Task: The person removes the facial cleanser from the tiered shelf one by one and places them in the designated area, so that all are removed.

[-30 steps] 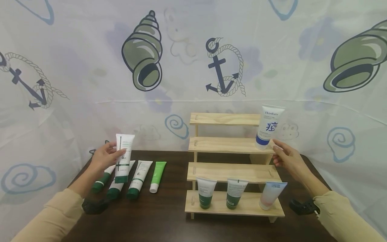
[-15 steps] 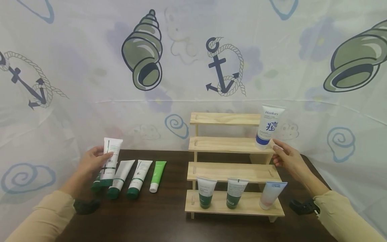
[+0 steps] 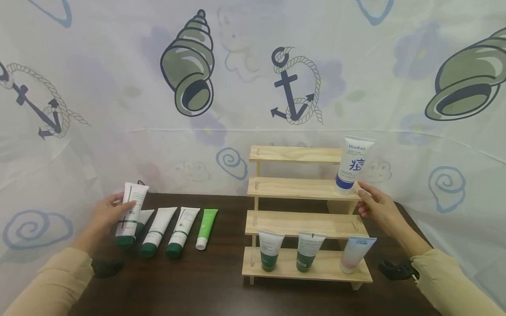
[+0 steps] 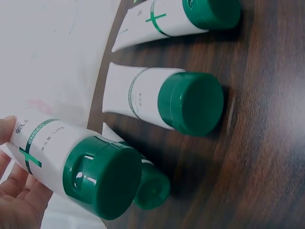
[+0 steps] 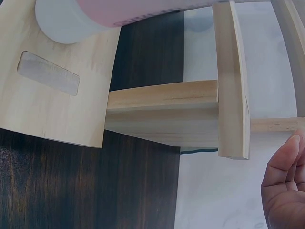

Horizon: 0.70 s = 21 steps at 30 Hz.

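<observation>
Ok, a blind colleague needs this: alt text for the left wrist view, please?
The left hand has a white, green-capped tube in its grip, partly hiding a similar tube on a dark wooden table. Two more such tubes lie farther up, the topmost one cut off by the frame.

In the head view, the held tube (image 3: 129, 222) covers most of the rear tube (image 3: 144, 217); the held tube's fine print is too small to read. The left fingers are partly hidden behind it. In the left wrist view, the left hand (image 4: 21, 202) is cut off by the left edge, the uppermost tube (image 4: 172, 18) by the top edge. In the right wrist view, the right edge cuts off the right hand (image 5: 288, 188) and wooden stand (image 5: 62, 114); the top edge cuts off the pink tube (image 5: 102, 10).
</observation>
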### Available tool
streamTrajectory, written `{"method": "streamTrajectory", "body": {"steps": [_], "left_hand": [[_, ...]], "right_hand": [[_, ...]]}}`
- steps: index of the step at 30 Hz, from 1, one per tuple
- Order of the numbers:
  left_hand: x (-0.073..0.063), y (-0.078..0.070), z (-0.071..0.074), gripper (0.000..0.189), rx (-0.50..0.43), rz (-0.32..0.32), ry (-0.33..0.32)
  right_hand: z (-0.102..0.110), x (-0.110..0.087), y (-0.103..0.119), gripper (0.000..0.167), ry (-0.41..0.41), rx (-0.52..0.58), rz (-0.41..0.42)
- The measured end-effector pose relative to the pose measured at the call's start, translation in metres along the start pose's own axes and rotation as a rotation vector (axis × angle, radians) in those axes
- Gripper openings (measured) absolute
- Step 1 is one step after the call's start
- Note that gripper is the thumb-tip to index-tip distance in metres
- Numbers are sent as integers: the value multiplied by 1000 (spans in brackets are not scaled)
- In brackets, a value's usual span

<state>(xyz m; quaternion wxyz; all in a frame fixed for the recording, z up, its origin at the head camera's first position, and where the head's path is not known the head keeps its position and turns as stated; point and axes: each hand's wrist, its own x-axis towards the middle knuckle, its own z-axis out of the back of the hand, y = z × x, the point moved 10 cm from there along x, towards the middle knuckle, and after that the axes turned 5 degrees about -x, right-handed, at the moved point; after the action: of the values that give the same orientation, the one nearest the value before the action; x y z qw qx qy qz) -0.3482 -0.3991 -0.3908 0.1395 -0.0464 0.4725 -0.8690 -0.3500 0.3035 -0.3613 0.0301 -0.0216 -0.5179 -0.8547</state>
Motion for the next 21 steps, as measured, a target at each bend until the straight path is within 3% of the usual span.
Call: {"method": "streamTrajectory", "body": {"steps": [7,13,21], "left_hand": [[2,11,7,76,-22,11,4],[1,14,15,71,-24,-24,1],[0,23,26,68,50,-41,3]], "right_hand": [[0,1,-1,66,-13,-19,-11],[0,1,1,67,-3,-16,-5],[0,0,-1,67,3,-14,-6]]}}
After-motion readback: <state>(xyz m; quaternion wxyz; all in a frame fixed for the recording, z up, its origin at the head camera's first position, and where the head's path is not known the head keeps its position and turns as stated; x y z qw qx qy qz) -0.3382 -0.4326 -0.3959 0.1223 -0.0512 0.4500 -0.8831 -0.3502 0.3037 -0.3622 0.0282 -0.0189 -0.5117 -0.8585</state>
